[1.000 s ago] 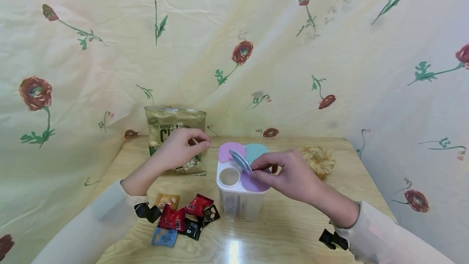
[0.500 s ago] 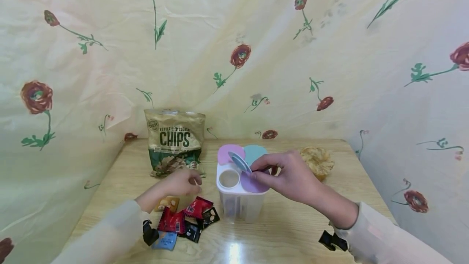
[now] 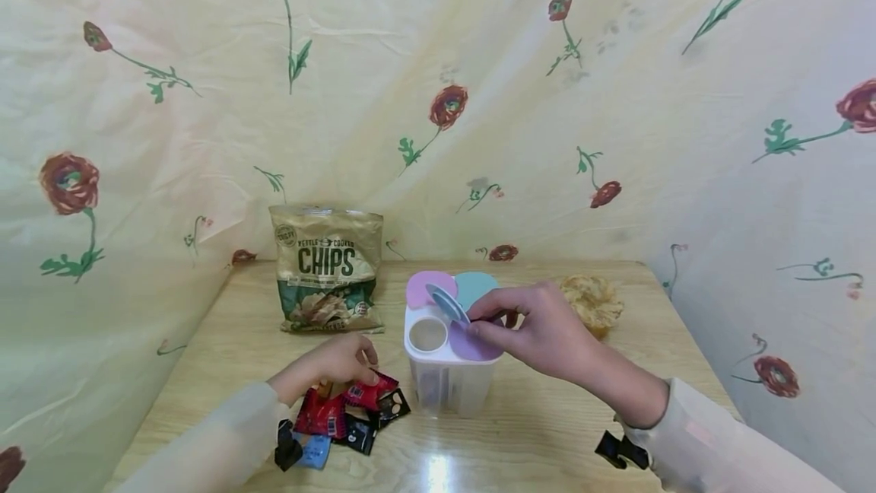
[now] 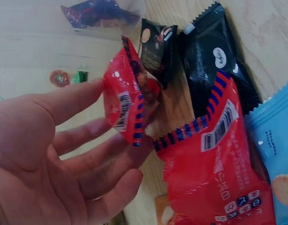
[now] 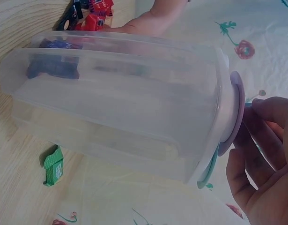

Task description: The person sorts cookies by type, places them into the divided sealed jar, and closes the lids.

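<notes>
My left hand (image 3: 341, 362) is over the pile of snack packets, its thumb and fingers around a red packet (image 4: 120, 101) that tilts up between them. My right hand (image 3: 550, 329) pinches a light blue flip lid (image 3: 446, 301), holding it raised above a clear plastic storage container (image 5: 134, 108). Below that lid, the round opening (image 3: 428, 334) is uncovered. Pink (image 3: 430, 289), teal (image 3: 477, 289) and purple lids (image 3: 472, 345) lie flat over the other compartments. A dark blue wrapped packet (image 5: 55, 65) lies at the bottom inside the container.
Beside the left hand lie another red packet (image 4: 209, 173), black packets (image 4: 218, 61) and a blue one (image 4: 277, 145). A chips bag (image 3: 328, 272) stands at the back left. Behind the container are a small green packet (image 5: 53, 166) and a crumpled golden-tan thing (image 3: 594, 304).
My left hand has come down from in front of the chips bag to the packets and closed around a red one. The right hand stays in place with the blue lid.
</notes>
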`<state>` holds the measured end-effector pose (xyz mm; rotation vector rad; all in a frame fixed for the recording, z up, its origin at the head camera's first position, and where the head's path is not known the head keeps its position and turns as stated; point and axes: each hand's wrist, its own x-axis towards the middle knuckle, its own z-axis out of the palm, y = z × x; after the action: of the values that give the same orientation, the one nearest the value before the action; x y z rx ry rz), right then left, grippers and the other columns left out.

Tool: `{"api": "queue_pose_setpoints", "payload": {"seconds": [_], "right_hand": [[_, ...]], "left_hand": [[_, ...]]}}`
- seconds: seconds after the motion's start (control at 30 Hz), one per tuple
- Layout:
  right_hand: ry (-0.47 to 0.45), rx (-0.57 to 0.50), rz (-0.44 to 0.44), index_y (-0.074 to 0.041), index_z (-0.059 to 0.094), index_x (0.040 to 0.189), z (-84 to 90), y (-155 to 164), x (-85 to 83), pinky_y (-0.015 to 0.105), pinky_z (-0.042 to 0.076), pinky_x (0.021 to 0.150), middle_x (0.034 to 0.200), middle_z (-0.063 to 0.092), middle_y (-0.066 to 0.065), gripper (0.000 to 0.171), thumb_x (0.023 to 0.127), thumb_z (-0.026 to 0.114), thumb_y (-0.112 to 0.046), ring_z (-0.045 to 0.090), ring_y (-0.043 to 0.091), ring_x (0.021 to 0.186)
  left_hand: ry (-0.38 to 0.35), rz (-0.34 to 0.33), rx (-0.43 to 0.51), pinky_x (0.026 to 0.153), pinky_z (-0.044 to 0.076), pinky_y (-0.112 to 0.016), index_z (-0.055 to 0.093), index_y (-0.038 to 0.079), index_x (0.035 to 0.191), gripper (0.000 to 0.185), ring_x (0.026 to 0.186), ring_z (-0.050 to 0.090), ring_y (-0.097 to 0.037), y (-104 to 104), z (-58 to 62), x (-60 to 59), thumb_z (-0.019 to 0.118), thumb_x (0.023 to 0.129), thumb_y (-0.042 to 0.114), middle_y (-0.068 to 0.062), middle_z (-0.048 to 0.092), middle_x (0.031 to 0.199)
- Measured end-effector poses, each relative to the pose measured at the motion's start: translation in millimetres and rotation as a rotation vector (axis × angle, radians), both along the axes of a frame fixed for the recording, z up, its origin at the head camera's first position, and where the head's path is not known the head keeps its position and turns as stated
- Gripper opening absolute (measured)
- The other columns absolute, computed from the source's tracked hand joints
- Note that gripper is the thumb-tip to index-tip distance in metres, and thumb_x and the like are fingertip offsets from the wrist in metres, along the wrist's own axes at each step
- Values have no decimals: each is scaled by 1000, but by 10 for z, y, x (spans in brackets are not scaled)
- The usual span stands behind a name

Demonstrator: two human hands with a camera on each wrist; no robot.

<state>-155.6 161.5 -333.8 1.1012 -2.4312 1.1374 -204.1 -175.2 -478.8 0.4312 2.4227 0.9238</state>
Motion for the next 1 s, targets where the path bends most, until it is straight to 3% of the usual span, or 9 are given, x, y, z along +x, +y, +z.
{"api": "queue_pose_setpoints", "payload": {"seconds": [0.37,0.67,0.8,1.0], "right_hand": [[-39,-1,-6,-21,80,91,-2,-3,16,25,54,60,86,76,-14,12,86,83,-10,68,0,72],[-40,-1,0,-21,80,91,-6,-1,4,25,54,60,86,77,-13,12,86,83,-11,68,1,72],[-35,-3,2,-21,79,91,-9,-2,0,25,54,60,86,77,-13,13,86,83,-10,68,1,72],[-37,6,-8,-21,80,92,-9,-3,4,25,54,60,87,76,-15,14,85,83,-8,68,0,72]], "left_hand": [[12,-35,127,77,56,-36,69,-5,112,35,90,66,-20,-63,-136,9,84,83,9,-12,71,96],[-29,5,155,86,57,-42,68,-9,121,43,101,67,-28,-110,-211,23,82,85,8,-15,72,108],[-53,9,141,87,58,-43,70,-9,119,38,100,70,-28,-126,-217,36,81,87,9,-16,75,108],[-34,-54,168,80,58,-37,75,-2,110,25,88,69,-17,-146,-225,39,78,91,13,-9,76,98]]}}
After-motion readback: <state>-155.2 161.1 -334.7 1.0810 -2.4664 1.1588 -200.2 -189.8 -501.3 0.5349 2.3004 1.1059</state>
